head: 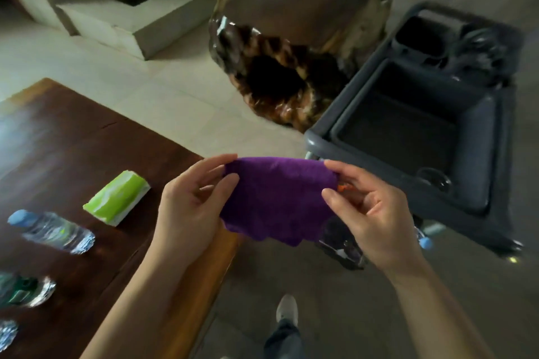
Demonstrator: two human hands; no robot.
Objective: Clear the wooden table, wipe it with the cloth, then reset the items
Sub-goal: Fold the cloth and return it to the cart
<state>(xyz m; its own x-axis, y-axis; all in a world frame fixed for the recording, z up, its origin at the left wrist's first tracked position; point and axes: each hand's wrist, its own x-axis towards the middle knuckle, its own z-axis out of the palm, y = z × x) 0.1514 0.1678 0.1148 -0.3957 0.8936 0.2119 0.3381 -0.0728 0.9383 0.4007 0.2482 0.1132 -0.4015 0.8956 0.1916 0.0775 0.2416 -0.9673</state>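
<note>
A purple cloth (pixel 277 198) is stretched between both hands, held in the air just past the right corner of the wooden table (pixel 73 148). My left hand (pixel 189 207) pinches its left edge and my right hand (pixel 370 207) pinches its right edge. On the table lie a green and white tissue pack (pixel 116 198), a clear water bottle with a blue cap (pixel 52 232), a second bottle with a green label (pixel 23 290) and part of a third bottle (pixel 7 332) at the left edge.
A grey plastic cart (pixel 320 143) with deep trays stands at the right, a bottle cap (pixel 424 242) showing beneath it. A dark glossy stump-like block (pixel 291 67) stands behind. Pale tiled floor lies between them, and a shoe (pixel 287 310) shows below.
</note>
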